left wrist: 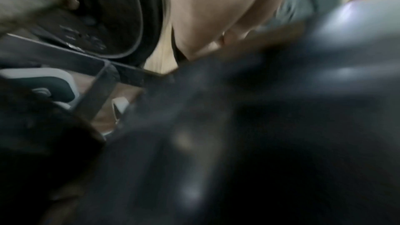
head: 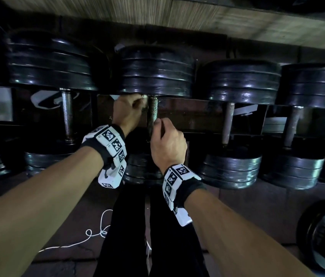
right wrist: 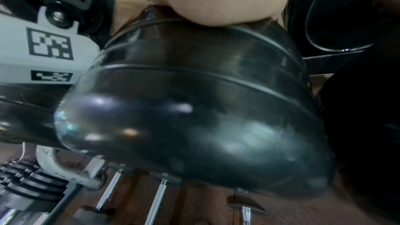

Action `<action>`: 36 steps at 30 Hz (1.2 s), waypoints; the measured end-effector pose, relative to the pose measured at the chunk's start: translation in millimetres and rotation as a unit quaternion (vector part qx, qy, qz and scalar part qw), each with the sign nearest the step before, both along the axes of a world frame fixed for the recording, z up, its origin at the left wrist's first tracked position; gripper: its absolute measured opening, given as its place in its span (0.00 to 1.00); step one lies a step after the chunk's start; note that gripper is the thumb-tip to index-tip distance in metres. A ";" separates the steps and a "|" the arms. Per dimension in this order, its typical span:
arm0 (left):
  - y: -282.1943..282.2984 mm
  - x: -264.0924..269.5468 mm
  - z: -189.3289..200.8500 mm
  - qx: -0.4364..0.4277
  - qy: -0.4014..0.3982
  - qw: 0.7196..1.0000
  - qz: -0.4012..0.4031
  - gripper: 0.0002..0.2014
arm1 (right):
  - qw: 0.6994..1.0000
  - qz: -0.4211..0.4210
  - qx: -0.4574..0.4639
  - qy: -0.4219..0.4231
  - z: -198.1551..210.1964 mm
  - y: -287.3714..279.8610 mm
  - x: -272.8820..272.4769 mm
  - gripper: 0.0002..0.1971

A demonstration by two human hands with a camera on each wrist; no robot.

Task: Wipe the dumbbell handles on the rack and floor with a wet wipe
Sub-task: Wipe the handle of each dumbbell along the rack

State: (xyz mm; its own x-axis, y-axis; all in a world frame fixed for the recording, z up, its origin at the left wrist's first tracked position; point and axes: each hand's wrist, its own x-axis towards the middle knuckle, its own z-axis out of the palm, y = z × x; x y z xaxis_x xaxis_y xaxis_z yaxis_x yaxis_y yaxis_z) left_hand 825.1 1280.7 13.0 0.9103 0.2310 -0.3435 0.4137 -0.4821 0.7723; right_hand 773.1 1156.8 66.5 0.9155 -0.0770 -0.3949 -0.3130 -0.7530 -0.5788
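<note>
Dim rack [head: 187,114], crowded dumbbells [head: 237,124], hands [head: 167,144] between

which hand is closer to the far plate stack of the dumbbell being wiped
Left. The left hand is at the top of the handle, right under the far plate stack. The right hand grips the handle lower down, nearer the person.

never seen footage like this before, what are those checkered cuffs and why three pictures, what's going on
No machine here: a person works with bare hands. The checkered cuffs are wrist cameras. The head view looks down at a rack of black dumbbells. The left hand holds something pale, probably the wet wipe, against the top of the middle dumbbell's handle. The right hand grips that handle lower down. The other two pictures come from the wrists: blurred close-ups, mostly of dark weight plates.
</note>
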 end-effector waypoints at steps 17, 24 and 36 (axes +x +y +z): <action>-2.6 -37.0 13.4 0.090 -0.127 0.987 0.040 0.11 | 1.000 -0.005 -0.004 0.013 -4.4 -1.8 -0.5 0.14; -3.3 -6.1 -3.9 -0.023 0.039 0.998 0.045 0.12 | 1.000 -0.013 0.008 0.004 -1.5 -2.8 -2.0 0.13; -15.9 -28.9 16.2 0.034 -0.130 0.991 0.003 0.12 | 0.998 -0.033 0.023 -0.045 -1.1 -1.8 -3.7 0.12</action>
State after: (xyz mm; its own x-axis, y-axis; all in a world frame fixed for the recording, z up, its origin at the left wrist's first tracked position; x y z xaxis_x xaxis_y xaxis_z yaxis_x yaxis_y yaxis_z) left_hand 796.2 1264.8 29.3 0.9648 0.2503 -0.0809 0.2073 -0.5344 0.8194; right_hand 769.4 1155.0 65.4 0.9412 -0.1216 -0.3153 -0.3055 -0.7051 -0.6400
